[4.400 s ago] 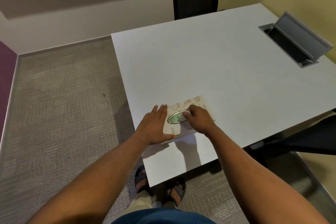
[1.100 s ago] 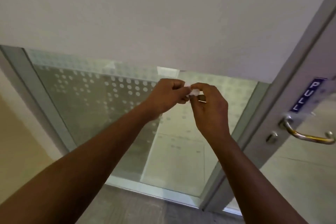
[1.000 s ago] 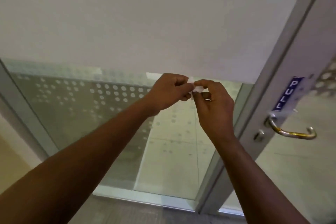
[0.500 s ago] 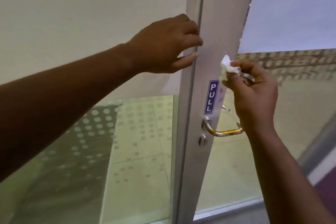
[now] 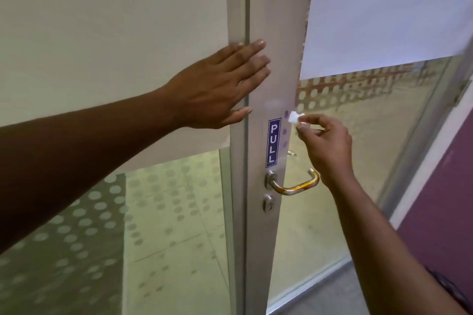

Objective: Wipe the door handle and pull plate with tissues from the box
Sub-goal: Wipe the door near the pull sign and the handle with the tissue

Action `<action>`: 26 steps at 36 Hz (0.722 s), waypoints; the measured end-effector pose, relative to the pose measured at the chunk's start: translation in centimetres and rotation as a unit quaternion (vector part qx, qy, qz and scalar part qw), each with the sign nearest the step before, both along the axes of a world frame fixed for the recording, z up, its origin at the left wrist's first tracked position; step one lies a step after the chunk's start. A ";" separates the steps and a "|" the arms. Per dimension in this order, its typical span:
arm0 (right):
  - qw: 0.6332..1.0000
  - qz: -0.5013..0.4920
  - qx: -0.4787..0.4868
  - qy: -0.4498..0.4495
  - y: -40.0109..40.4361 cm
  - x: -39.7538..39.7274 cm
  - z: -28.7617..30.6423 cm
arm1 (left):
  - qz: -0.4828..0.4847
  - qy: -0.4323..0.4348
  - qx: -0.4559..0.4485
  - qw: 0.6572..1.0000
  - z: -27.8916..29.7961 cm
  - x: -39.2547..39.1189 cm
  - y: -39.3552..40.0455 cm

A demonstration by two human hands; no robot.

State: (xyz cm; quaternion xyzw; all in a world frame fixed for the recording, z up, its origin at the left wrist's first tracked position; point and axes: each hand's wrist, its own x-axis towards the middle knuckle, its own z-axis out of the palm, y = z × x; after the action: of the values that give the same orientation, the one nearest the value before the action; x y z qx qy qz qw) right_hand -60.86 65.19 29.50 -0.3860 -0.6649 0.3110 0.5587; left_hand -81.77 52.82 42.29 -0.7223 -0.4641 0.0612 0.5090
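Note:
A glass door with a grey metal frame (image 5: 279, 33) fills the view. A blue PULL plate (image 5: 273, 142) is stuck upright on the frame. Below it sits a metal lever handle (image 5: 297, 186) and a keyhole (image 5: 268, 204). My left hand (image 5: 217, 87) lies flat and open against the frame's left edge, above the plate. My right hand (image 5: 325, 146) pinches a small folded white tissue (image 5: 294, 118) just right of the plate's top, close to the frame edge. The tissue box is out of view.
Frosted and dotted glass panels (image 5: 163, 225) flank the door frame. A purple wall (image 5: 440, 212) stands at the right. Grey carpet (image 5: 320, 299) shows at the bottom by the door's lower rail.
My left hand has flattened from a curled grip to open fingers on the frame. My right hand has brought the tissue down and closer to the top of the PULL plate.

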 end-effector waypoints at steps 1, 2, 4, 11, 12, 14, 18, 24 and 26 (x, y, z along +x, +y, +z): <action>1.000 -0.013 0.013 -0.009 0.1 -0.3 -0.1 | 0.003 0.011 0.001 1.000 -0.1 -0.3 0.1; 0.999 -0.027 0.029 -0.018 0.2 -0.6 -0.2 | 0.010 0.021 0.000 1.000 -0.3 -0.6 0.3; 0.996 -0.055 0.065 -0.038 0.4 -1.1 -0.2 | 0.029 0.041 -0.009 0.999 -0.6 -1.3 0.6; 0.976 -0.094 0.172 -0.092 1.1 -2.7 0.0 | 0.044 0.111 0.001 0.993 -1.2 -2.7 1.3; 0.974 -0.099 0.181 -0.091 1.2 -2.9 0.1 | 0.048 0.118 0.004 0.992 -1.2 -2.8 1.4; 0.971 -0.110 0.194 -0.089 1.5 -3.3 0.2 | 0.051 0.124 0.004 0.991 -1.4 -2.8 1.6; 0.973 -0.105 0.185 -0.086 2.0 -4.0 0.5 | 0.051 0.128 0.002 0.990 -1.5 -3.0 1.9; 0.966 -0.111 0.215 -0.089 2.4 -4.6 0.2 | 0.051 0.125 0.001 0.991 -1.7 -3.2 2.1; 0.962 -0.118 0.233 -0.081 2.3 -4.7 0.0 | 0.048 0.120 -0.001 0.992 -1.7 -3.3 2.2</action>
State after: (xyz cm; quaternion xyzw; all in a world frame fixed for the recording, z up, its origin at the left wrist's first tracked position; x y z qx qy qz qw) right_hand -65.57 67.50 29.54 -0.3445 -0.7115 0.0469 0.6106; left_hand -85.05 55.02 40.57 -0.6870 -0.4339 0.1724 0.5568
